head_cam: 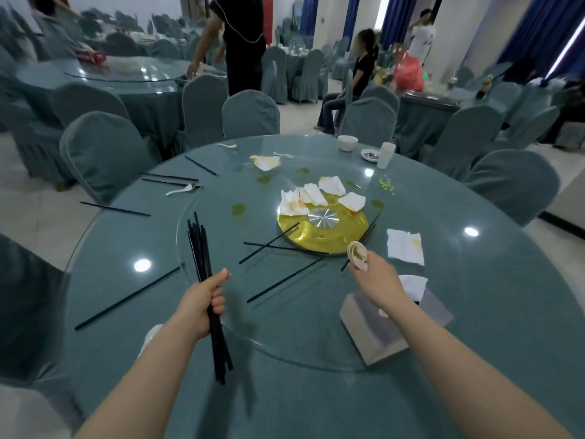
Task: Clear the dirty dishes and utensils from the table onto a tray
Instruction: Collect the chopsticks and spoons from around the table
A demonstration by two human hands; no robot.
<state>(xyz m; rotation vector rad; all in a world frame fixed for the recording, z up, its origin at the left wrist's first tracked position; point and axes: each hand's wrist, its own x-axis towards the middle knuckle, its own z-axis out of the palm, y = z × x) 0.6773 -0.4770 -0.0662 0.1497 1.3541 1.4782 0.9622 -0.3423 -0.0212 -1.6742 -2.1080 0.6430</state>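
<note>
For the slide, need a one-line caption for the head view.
Left hand grips a bundle of black chopsticks; right hand holds stacked spoons over the littered table.

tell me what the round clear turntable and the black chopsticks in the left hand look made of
Round clear turntable: likely glass, glossy; the teal cloth shows through and ceiling lights reflect off it.
Bundle of black chopsticks gripped by the left hand: probably plastic or lacquered wood; uniform matte black, hard to tell.
</note>
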